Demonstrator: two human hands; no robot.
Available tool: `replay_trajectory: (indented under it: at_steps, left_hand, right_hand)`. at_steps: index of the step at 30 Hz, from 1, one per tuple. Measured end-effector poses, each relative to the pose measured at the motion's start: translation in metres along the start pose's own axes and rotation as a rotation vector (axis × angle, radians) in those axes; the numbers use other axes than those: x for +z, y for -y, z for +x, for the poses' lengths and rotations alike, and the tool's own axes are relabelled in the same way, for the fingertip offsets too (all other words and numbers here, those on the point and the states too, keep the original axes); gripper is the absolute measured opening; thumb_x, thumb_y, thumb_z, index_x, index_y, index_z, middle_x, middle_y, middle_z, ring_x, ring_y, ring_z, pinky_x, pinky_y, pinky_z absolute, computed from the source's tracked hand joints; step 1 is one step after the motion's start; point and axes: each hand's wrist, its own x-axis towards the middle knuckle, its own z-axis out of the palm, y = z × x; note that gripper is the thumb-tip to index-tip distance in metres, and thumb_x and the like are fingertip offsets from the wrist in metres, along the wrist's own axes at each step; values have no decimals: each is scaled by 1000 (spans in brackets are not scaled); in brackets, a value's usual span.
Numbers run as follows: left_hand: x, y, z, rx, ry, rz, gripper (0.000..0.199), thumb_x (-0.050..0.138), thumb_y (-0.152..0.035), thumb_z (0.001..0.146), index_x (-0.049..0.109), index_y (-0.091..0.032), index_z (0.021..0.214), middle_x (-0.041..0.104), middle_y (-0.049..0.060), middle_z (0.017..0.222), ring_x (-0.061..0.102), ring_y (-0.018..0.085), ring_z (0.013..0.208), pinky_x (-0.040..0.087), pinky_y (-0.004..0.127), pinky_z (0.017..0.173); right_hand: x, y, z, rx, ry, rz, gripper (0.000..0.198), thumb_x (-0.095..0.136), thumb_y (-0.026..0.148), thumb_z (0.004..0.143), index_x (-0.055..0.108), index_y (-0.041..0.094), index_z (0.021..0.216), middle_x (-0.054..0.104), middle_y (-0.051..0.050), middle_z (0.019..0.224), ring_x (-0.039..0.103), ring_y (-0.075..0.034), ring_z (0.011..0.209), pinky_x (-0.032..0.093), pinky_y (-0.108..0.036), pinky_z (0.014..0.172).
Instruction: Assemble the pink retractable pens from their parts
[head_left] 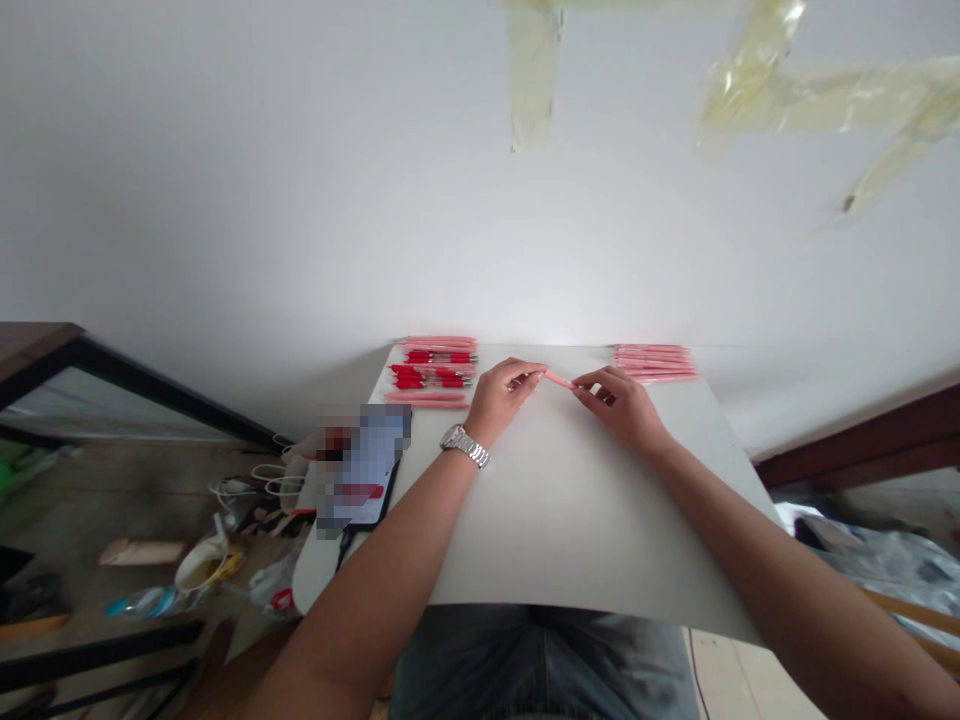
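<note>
Between my two hands, above the middle of the white table (585,520), is a slim pink pen (559,381). My left hand (507,392), with a metal watch (465,445) on its wrist, pinches one end. The other end sits in the closed fingertips of my right hand (616,402). To the left lies a group of red pens (431,378), with pink pens (427,397) in front of and behind them. A stack of pink pens (655,363) lies at the back right, seemingly in clear wrapping.
A phone (375,465) with a blurred-out screen and a cable lies at the table's left edge. The wall (480,220), with peeling tape (534,75), rises behind the table. On the floor at left are cables, a cup (202,563) and a bottle (146,604); plastic bags (892,560) are at right.
</note>
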Motion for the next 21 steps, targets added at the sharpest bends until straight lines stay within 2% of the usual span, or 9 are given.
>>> replay_trajectory:
  at_steps: [10, 16, 21]
  left_hand:
    - [0, 0, 0, -4, 3, -2, 29, 60, -43, 99, 77, -23, 111, 72, 6, 103, 67, 13, 78, 58, 24, 69]
    - [1, -1, 0, -6, 0, -24, 28, 60, -42, 98, 76, -22, 111, 74, 7, 108, 70, 15, 88, 61, 26, 75]
    - [2, -2, -2, -50, -25, -53, 32, 57, -44, 99, 73, -20, 111, 72, 9, 108, 68, 15, 85, 61, 23, 65]
  right_hand:
    - [0, 0, 0, 11, 18, 11, 36, 60, 56, 96, 75, 25, 103, 69, -6, 94, 61, -14, 63, 54, -32, 64]
    - [1, 1, -1, 38, 49, 17, 28, 62, 51, 95, 72, 25, 102, 72, -3, 92, 63, -15, 64, 54, -30, 64]
    - [1, 2, -1, 142, 9, 56, 26, 66, 50, 92, 67, 25, 97, 75, -2, 92, 66, -15, 59, 52, -29, 59]
